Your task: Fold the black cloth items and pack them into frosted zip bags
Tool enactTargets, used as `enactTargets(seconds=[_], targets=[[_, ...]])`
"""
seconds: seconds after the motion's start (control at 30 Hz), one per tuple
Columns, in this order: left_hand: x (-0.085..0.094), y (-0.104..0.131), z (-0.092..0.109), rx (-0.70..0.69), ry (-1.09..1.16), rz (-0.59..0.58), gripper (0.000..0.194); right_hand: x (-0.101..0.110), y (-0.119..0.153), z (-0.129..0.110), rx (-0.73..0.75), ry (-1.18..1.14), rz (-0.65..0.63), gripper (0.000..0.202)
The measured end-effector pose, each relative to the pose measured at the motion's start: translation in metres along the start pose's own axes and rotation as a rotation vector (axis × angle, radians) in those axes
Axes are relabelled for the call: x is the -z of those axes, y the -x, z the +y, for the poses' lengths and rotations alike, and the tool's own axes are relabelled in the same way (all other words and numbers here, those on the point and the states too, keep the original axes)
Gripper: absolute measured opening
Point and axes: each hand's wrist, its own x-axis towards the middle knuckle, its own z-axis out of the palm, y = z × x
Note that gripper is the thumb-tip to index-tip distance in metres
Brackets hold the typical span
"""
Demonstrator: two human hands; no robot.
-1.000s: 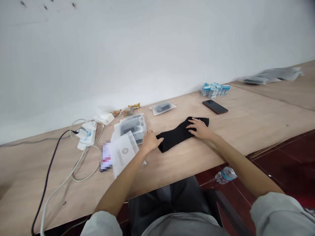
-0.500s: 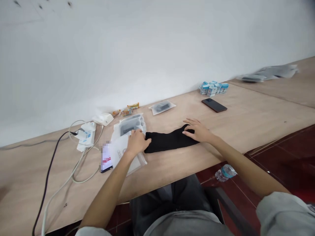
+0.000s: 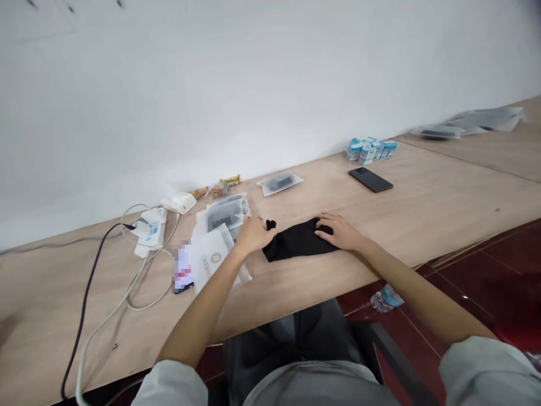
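A black sock (image 3: 296, 242) lies folded on the wooden table (image 3: 422, 208) in front of me. My left hand (image 3: 252, 234) grips its left end, lifted and turned over toward the right. My right hand (image 3: 338, 231) presses flat on the sock's right end. Just left of my left hand lies a white branded pouch (image 3: 213, 260) on a stack of clear bags with dark contents (image 3: 222, 217).
A phone (image 3: 182, 270) lies left of the pouch. White chargers and cables (image 3: 147, 234) trail to the left edge. Farther back are snack wrappers (image 3: 220, 186), a clear bag (image 3: 279, 182), a dark phone (image 3: 371, 179) and small blue boxes (image 3: 369, 149). A water bottle (image 3: 386, 296) lies on the red floor.
The sock went from stretched out to shorter: my left hand pulled its left end leftward, then folded it back to the right. My right hand stayed on the right end.
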Motion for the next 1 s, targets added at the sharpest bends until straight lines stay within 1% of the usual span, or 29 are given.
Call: enactTargets(seconds=[0.07, 0.13, 0.23, 0.3, 0.4, 0.5, 0.57, 0.63, 0.7, 0.77, 0.87, 0.93, 1.0], targets=[[-0.012, -0.001, 0.007, -0.081, 0.047, -0.017, 0.041, -0.001, 0.001, 0.002, -0.002, 0.0, 0.001, 0.026], [-0.026, 0.004, 0.01, -0.175, 0.063, -0.022, 0.036, -0.001, 0.002, 0.003, 0.0, 0.007, 0.0, 0.026], [-0.046, 0.016, 0.008, -0.294, 0.001, -0.019, 0.029, 0.001, 0.0, -0.001, 0.002, 0.039, 0.001, 0.026], [-0.054, 0.024, 0.004, -0.339, -0.039, -0.011, 0.028, 0.004, -0.003, -0.012, -0.004, 0.061, 0.041, 0.028], [-0.058, 0.031, -0.004, -0.372, -0.022, 0.051, 0.029, 0.008, -0.012, -0.041, 0.041, 0.056, 0.084, 0.035], [-0.056, 0.035, -0.014, -0.313, 0.021, 0.156, 0.03, 0.006, -0.022, -0.071, 0.148, 0.027, 0.019, 0.038], [-0.054, 0.039, -0.022, -0.243, 0.046, 0.216, 0.03, 0.001, -0.028, -0.082, 0.188, 0.019, -0.03, 0.035], [-0.052, 0.043, -0.029, -0.186, 0.062, 0.256, 0.028, -0.004, -0.031, -0.083, 0.185, 0.022, -0.064, 0.031], [-0.052, 0.047, -0.033, -0.119, 0.054, 0.263, 0.027, -0.007, -0.031, -0.077, 0.154, 0.027, -0.084, 0.028], [-0.052, 0.049, -0.034, -0.019, 0.022, 0.225, 0.031, -0.008, -0.03, -0.069, 0.123, 0.03, -0.099, 0.029], [-0.051, 0.046, -0.028, 0.103, -0.023, 0.109, 0.043, -0.008, -0.027, -0.06, 0.118, 0.028, -0.109, 0.027], [-0.05, 0.041, -0.021, 0.13, -0.01, 0.036, 0.047, -0.008, -0.027, -0.057, 0.132, 0.018, -0.098, 0.024], [-0.051, 0.034, -0.014, 0.132, 0.056, -0.013, 0.045, -0.009, -0.027, -0.056, 0.141, 0.008, -0.082, 0.022]])
